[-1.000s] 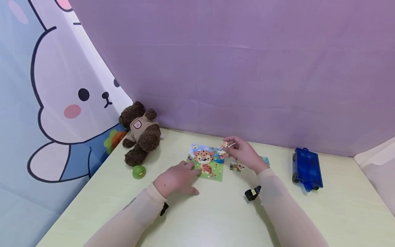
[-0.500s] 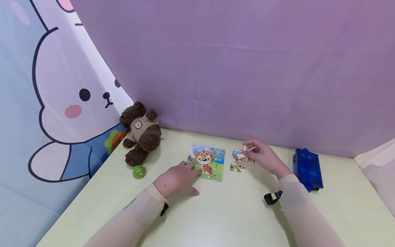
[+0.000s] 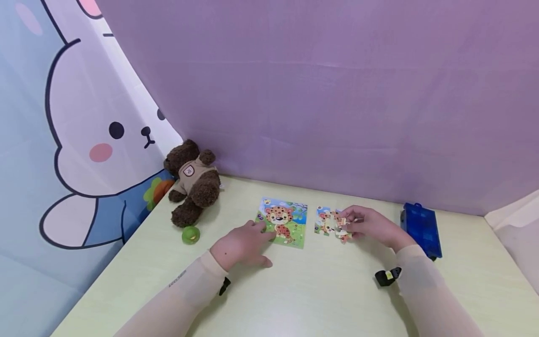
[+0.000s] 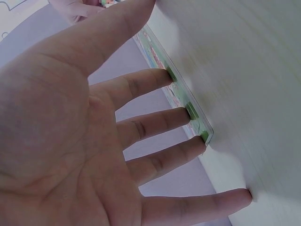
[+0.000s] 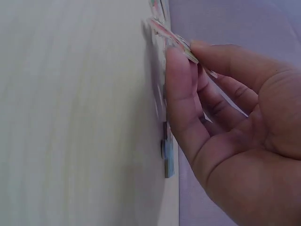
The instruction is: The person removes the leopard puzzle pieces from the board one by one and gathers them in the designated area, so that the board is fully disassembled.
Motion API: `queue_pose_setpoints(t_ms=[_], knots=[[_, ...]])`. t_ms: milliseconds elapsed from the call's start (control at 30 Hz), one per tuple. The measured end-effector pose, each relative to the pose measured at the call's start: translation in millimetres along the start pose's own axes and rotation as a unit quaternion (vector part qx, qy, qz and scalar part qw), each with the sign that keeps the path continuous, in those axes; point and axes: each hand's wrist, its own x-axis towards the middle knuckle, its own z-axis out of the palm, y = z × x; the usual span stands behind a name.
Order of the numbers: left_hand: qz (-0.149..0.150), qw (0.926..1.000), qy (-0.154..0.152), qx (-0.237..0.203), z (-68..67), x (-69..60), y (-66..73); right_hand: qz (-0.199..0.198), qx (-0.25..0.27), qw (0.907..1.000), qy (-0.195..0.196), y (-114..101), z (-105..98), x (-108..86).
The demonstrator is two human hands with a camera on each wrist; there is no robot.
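Note:
A square leopard picture card (image 3: 294, 234) lies flat on the table. My left hand (image 3: 243, 244) rests at its lower left, fingers spread. In the left wrist view, several fingertips (image 4: 165, 75) press on the card's edge while the little finger touches the table. To the right of the card lie jigsaw pieces (image 3: 323, 216) with parts of a leopard picture. My right hand (image 3: 372, 227) pinches a jigsaw piece (image 5: 170, 36) between thumb and fingers, tilted just above the others. The hand hides some pieces lying behind it.
A translucent blue case (image 3: 423, 229) with wheels stands to the right, beyond my right wrist. At the left are a brown teddy bear (image 3: 195, 182) and a small green toy (image 3: 191, 235). A purple cloth (image 3: 294, 117) hangs behind the table (image 3: 303, 295).
My right hand has moved right and nearer to me with the jigsaw piece, from the card's right edge to the pieces beside it. My left hand has stayed on the card.

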Motion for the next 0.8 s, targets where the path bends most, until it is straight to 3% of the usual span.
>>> queue_pose_setpoints(t_ms=[167, 400, 800], knots=[[-0.003, 1.0000, -0.004, -0.002, -0.8, 0.0, 0.6, -0.011, -0.016, 0.9998, -0.005, 1.0, 0.9, -0.3], [-0.003, 1.0000, -0.005, 0.000, -1.2, 0.0, 1.4, -0.026, -0.084, 0.9959, 0.021, -1.7, 4.1, 4.0], [-0.006, 1.0000, -0.007, 0.003, -3.2, -1.3, 2.8, -0.006, -0.093, 0.9956, 0.014, -4.5, 7.7, 4.1]])
